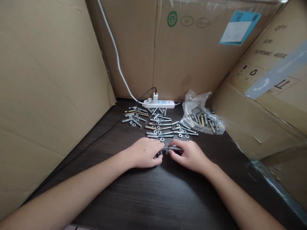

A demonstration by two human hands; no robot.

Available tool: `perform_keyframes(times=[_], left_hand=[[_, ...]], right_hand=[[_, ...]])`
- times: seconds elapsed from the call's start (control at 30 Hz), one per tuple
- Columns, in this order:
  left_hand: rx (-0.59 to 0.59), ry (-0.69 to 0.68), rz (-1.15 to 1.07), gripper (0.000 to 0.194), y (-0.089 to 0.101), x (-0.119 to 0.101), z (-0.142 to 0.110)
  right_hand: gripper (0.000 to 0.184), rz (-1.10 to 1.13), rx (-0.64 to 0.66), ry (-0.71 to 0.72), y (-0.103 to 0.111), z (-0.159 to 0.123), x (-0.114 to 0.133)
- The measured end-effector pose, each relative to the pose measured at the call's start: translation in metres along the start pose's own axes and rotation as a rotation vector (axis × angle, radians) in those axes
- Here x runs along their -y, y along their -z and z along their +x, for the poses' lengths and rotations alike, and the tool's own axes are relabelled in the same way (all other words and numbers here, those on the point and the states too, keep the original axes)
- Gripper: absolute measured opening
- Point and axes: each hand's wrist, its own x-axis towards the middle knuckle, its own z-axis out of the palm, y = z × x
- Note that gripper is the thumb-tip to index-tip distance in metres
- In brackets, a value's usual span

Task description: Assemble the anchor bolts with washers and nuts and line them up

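My right hand (189, 155) pinches an expansion bolt (176, 148) between thumb and fingers. The bolt lies nearly level, with its tip pointing left toward my other hand. My left hand (146, 153) is closed just to the left of that tip. A small shiny metal piece (160, 153) shows between its thumb and fingers, too hidden to name. Just beyond both hands lie loose bolts (165, 136), metal sleeves (151, 134) and washers (162, 139), grouped in short rows on the dark table (144, 195).
A clear plastic bag (197, 99) with several expansion bolts lies at the back right. Behind the parts sits a white power strip (168, 104) with a plug. A black cable (103, 131) crosses the table's left side. Cardboard boxes (59, 64) wall in the left, back and right.
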Motion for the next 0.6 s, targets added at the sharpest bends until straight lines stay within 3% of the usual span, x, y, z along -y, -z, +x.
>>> perform_keyframes(times=[0.2, 0.6], left_hand=[[0.002, -0.002, 0.037, 0.013, -0.0013, 0.0000, -0.0012], [0.001, -0.008, 0.023, 0.011, -0.0025, 0.0008, -0.0016]], right_hand=[[0.022, -0.097, 0.089, 0.012, 0.0006, -0.0006, 0.0043], [0.022, -0.151, 0.063, 0.027, 0.0020, -0.0016, 0.0041]])
